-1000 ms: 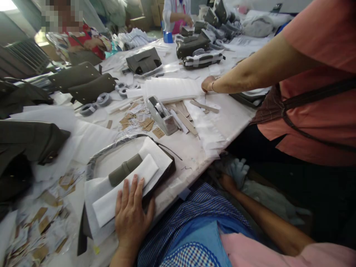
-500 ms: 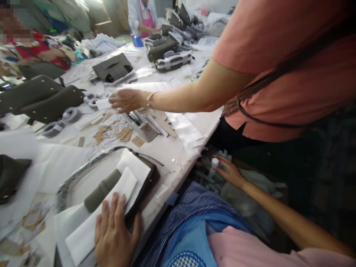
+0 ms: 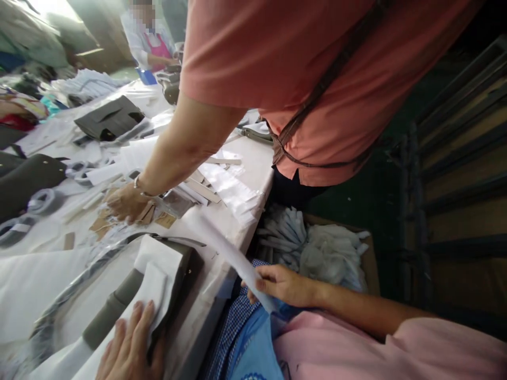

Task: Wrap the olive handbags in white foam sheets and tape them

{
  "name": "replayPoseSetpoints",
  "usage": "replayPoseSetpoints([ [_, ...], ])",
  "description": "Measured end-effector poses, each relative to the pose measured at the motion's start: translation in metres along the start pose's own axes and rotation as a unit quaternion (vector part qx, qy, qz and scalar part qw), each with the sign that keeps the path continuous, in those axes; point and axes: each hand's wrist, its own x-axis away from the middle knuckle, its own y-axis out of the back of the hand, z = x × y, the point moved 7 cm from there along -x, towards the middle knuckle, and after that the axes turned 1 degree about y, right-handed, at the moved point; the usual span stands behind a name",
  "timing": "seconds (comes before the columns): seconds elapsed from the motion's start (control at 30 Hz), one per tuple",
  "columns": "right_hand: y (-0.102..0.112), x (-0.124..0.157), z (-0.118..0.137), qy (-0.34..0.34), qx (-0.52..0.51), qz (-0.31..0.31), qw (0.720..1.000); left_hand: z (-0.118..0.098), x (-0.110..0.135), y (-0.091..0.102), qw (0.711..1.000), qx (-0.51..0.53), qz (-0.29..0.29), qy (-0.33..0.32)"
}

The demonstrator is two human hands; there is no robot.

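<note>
My left hand (image 3: 130,343) lies flat, fingers stretched, over a folded white foam strip (image 3: 154,285) on a dark olive handbag (image 3: 194,264). A white foam sheet (image 3: 158,250) covers part of the bag's front, and an olive strap piece (image 3: 113,309) shows beside the strip. The bag's wrapped handle (image 3: 75,287) curves out over the table. My right hand (image 3: 277,285) grips a long white foam roll (image 3: 222,245) between thumb and fingers, just off the table's edge. The roll slants up and left, its far end above the tabletop.
A co-worker in a coral shirt (image 3: 237,63) leans in, a hand (image 3: 129,203) among brown paper tags (image 3: 101,224). Below the table edge stands a carton (image 3: 372,264) of white foam rolls (image 3: 285,232). Other olive bags (image 3: 109,119) lie further back. A rack (image 3: 455,158) stands at right.
My right hand has come up from the carton with a foam roll. The co-worker's hand has moved down to the tags. My left hand stays on the foam strip; the view has swung right.
</note>
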Motion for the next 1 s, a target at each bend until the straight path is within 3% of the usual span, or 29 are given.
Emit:
replayPoseSetpoints([
  [0.1, -0.015, 0.003, -0.002, 0.033, 0.101, 0.049, 0.993, -0.006, -0.008, 0.017, 0.999, -0.016, 0.028, 0.009],
  [0.17, -0.015, 0.0, 0.015, 0.104, 0.242, 0.049, 0.963, -0.012, -0.014, 0.027, 0.995, -0.005, 0.098, 0.005],
  [0.27, -0.025, -0.015, 0.037, 0.231, 0.451, 0.066, 0.86, -0.007, -0.023, 0.042, 0.986, 0.0, 0.163, 0.034],
  [0.37, -0.052, -0.033, 0.046, 0.341, 0.568, 0.048, 0.748, -0.002, -0.027, 0.05, 0.978, 0.044, 0.197, 0.053],
  [0.47, -0.089, -0.048, 0.045, 0.395, 0.61, 0.023, 0.687, -0.003, -0.028, 0.055, 0.979, 0.078, 0.181, 0.055],
  [0.57, -0.119, -0.064, 0.042, 0.43, 0.617, 0.0, 0.659, -0.003, -0.026, 0.058, 0.981, 0.104, 0.156, 0.053],
  [0.67, -0.135, -0.076, 0.037, 0.458, 0.611, -0.02, 0.645, -0.002, -0.025, 0.062, 0.98, 0.127, 0.147, 0.049],
  [0.83, -0.138, -0.083, 0.027, 0.453, 0.592, -0.039, 0.666, -0.004, -0.021, 0.068, 0.978, 0.145, 0.14, 0.054],
  [1.0, -0.135, -0.08, 0.028, 0.476, 0.574, -0.04, 0.665, -0.01, -0.012, 0.053, 0.991, 0.09, 0.09, 0.051],
])
